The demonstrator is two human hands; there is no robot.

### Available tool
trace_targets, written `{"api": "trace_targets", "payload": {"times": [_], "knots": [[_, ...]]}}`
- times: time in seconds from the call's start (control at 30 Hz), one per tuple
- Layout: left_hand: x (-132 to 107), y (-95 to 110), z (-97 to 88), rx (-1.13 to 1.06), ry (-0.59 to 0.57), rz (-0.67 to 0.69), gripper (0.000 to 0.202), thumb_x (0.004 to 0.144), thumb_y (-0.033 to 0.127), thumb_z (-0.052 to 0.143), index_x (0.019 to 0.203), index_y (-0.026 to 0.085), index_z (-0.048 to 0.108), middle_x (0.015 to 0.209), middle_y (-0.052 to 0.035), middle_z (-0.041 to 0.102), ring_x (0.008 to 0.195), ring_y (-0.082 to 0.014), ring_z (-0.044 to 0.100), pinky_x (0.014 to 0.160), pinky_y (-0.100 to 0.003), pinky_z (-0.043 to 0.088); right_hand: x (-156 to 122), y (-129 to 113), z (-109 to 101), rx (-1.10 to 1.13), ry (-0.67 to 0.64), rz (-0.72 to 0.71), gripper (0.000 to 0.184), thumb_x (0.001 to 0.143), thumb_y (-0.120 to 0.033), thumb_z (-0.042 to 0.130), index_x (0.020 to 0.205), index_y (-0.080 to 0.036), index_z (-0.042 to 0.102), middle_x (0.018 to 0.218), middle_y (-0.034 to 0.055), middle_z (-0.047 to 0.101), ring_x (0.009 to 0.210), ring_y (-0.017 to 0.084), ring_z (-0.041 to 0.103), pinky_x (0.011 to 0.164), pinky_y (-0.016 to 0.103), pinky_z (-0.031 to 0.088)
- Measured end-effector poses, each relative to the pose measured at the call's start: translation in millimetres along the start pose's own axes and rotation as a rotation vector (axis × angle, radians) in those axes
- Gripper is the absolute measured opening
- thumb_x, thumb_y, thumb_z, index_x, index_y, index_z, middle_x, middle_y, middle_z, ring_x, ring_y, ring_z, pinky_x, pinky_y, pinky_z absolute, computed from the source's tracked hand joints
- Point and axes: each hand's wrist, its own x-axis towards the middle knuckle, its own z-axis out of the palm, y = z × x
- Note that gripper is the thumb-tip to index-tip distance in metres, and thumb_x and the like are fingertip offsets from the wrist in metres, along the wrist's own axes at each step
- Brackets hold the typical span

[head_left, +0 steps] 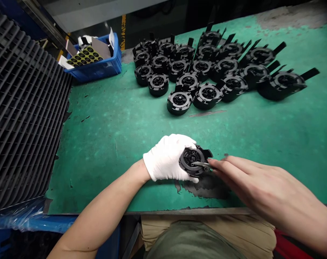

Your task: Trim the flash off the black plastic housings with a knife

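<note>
My left hand [170, 158], in a white glove, is wrapped round a round black plastic housing [189, 155] and holds it just above the green bench. The housing's face, with its rings and spokes, points up toward me, and a dark tab sticks out at its right side. Bare and pinched, my right hand [241, 176] grips metal tweezers [202, 164]. Their tips reach over the face of the housing near its centre; whether they touch it or hold anything small I cannot tell.
Several similar black housings [179, 100] stand in rows across the back of the green bench [112, 118]. At the back left sits a blue bin [98, 68] with a yellow sheet of round black stickers [86, 57]. Stacked grey grid trays [23, 108] line the left side.
</note>
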Motion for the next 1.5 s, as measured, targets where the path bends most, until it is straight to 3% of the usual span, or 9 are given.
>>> {"api": "trace_targets", "payload": {"times": [0.2,0.4,0.63,0.77,0.97,1.17,1.23,1.4,1.5], "knots": [[0,-1,1.1,0.004,0.0,-0.007,0.089,0.075,0.079,0.12,0.138,0.028,0.084,0.15,-0.0182,0.094,0.146,-0.0492,0.091,0.132,-0.067,0.073,6,4,-8,-0.019,-0.053,-0.101,0.037,0.118,-0.002,0.045,0.139,-0.016,0.073,0.092,0.0013,0.068,0.065,0.018,0.067,0.056,0.037,0.046],[-1,-2,1.2,0.004,0.007,0.004,0.09,0.075,0.079,0.12,0.139,0.027,0.083,0.151,-0.0192,0.093,0.146,-0.0491,0.091,0.132,-0.068,0.073,8,8,-12,-0.012,-0.06,-0.101,0.046,0.113,0.003,0.044,0.146,-0.018,0.069,0.094,0.0013,0.069,0.068,0.018,0.07,0.056,0.035,0.048],[4,6,-4.3,0.035,-0.037,-0.02,0.079,0.077,0.082,0.118,0.125,0.028,0.086,0.141,-0.0165,0.094,0.138,-0.0482,0.092,0.128,-0.067,0.074,11,15,-14,0.057,-0.138,-0.101,0.044,0.107,0.007,0.049,0.131,-0.024,0.069,0.095,0.0006,0.07,0.068,0.017,0.07,0.057,0.033,0.046],[4,8,-5.3,0.04,-0.041,-0.019,0.077,0.076,0.082,0.118,0.121,0.029,0.085,0.139,-0.0158,0.094,0.136,-0.0475,0.092,0.126,-0.065,0.075,11,20,-11,0.094,-0.148,-0.106,0.038,0.111,0.003,0.051,0.131,-0.024,0.07,0.093,-0.001,0.067,0.067,0.018,0.065,0.06,0.035,0.042],[3,5,-3.3,0.033,-0.037,-0.021,0.078,0.076,0.083,0.118,0.122,0.029,0.085,0.139,-0.0156,0.094,0.134,-0.0469,0.092,0.126,-0.065,0.075,11,27,-12,0.134,-0.181,-0.091,0.028,0.115,-0.002,0.053,0.113,-0.027,0.066,0.09,-0.0018,0.063,0.064,0.016,0.058,0.06,0.036,0.037],[2,1,-1.3,0.009,-0.018,-0.012,0.082,0.075,0.084,0.117,0.125,0.028,0.085,0.143,-0.0178,0.094,0.138,-0.0489,0.093,0.127,-0.067,0.075,4,19,-2,0.218,-0.069,0.046,0.016,0.13,-0.03,0.06,0.127,-0.027,0.076,0.094,-0.0004,0.078,0.069,0.018,0.074,0.06,0.036,0.047],[2,1,-1.0,0.004,-0.014,-0.016,0.085,0.073,0.083,0.119,0.127,0.028,0.085,0.146,-0.0187,0.094,0.142,-0.0499,0.091,0.129,-0.067,0.074,2,13,3,0.236,-0.049,0.104,0.018,0.132,-0.035,0.061,0.12,-0.028,0.073,0.094,-0.001,0.08,0.067,0.018,0.076,0.059,0.036,0.049],[3,2,-1.3,-0.011,-0.015,-0.04,0.086,0.07,0.082,0.121,0.129,0.03,0.085,0.148,-0.0174,0.094,0.144,-0.0497,0.091,0.132,-0.069,0.073,2,3,5,0.11,0.005,0.085,0.028,0.133,-0.033,0.056,0.108,-0.027,0.067,0.085,-0.0026,0.069,0.061,0.017,0.066,0.058,0.039,0.041],[2,1,-1.3,-0.012,-0.018,-0.033,0.085,0.071,0.079,0.122,0.129,0.029,0.085,0.146,-0.0173,0.094,0.142,-0.0483,0.092,0.134,-0.068,0.072,4,5,-1,0.117,-0.054,0.037,0.028,0.129,-0.022,0.055,0.104,-0.028,0.064,0.085,-0.002,0.065,0.061,0.017,0.062,0.058,0.039,0.038]]}}
